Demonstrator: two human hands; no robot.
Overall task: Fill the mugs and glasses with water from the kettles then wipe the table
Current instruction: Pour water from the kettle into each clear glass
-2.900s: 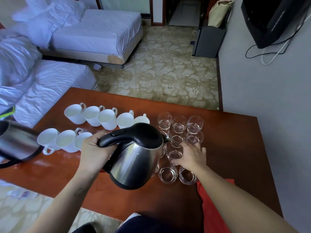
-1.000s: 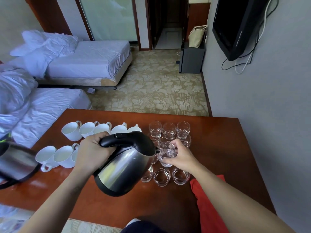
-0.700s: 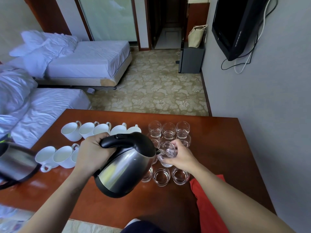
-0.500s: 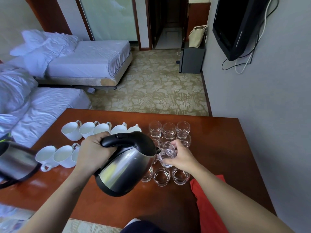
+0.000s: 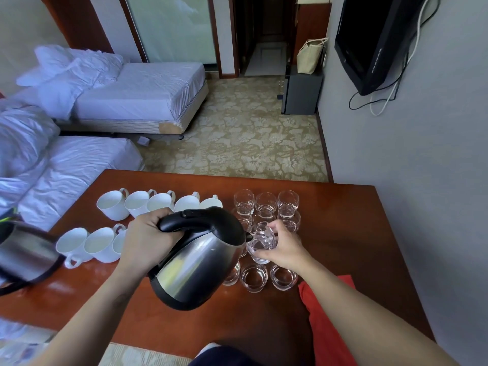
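My left hand grips the black handle of a steel kettle, tilted with its spout at a small clear glass. My right hand holds that glass raised above the other glasses, which stand in rows on the brown table. Several white mugs stand in two rows at the left. A second steel kettle sits at the table's left edge. A red cloth lies under my right forearm.
The grey wall runs close along the table's right side, with a black TV mounted on it. Two beds stand beyond the table at the left. Patterned carpet lies behind the table.
My right hand lifted one glass off the table and has held it at the spout since; the kettle has tipped further toward it. The last half second shows almost no movement.
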